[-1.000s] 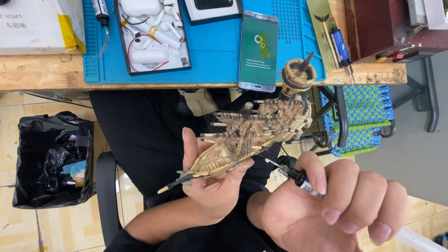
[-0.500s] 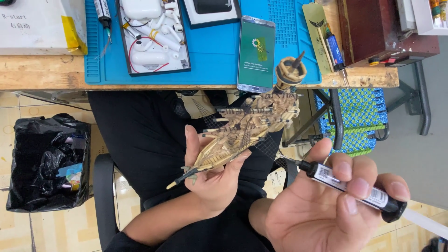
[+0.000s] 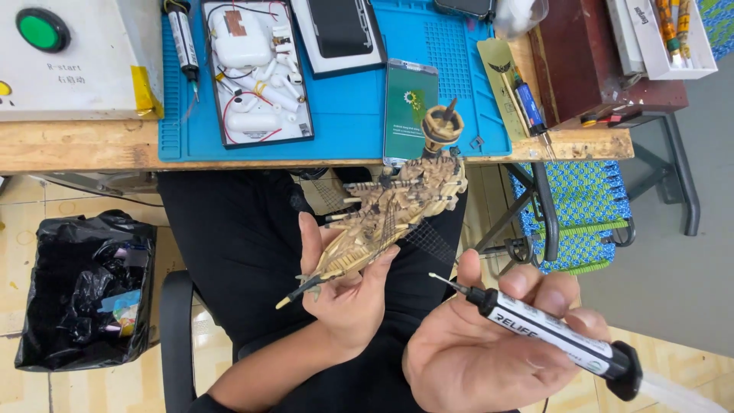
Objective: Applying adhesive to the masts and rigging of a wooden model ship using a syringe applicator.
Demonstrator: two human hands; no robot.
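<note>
Nearest the camera, the right hand [image 3: 489, 344] lies palm up with its fingers loosely curled round a black and white glue pen [image 3: 547, 329], whose fine needle tip aims up and to the left, towards the model but clear of it. Just beyond, the left hand [image 3: 348, 294] cradles a tan wooden model ship [image 3: 390, 218] from beneath, fingers and thumb closed on the lower hull, over the person's dark lap. The ship's long axis runs on a diagonal: its dark pointed bowsprit heads down and left past the palm, while the round drum-like piece at the other end rises up and right, reaching the edge of the workbench [image 3: 76, 145]. Judging by the hull, rigging and spars already in place, assembly looks well advanced; the pen tip is not yet touching, so any gluing at this spot seems to remain undone. Farther off, a blue work mat [image 3: 359, 115] on the bench carries a smartphone [image 3: 410, 111] with a green screen and a tray of white parts and wires [image 3: 256, 73]. A black rubbish bag [image 3: 84, 291] sits on the floor at the left
</note>
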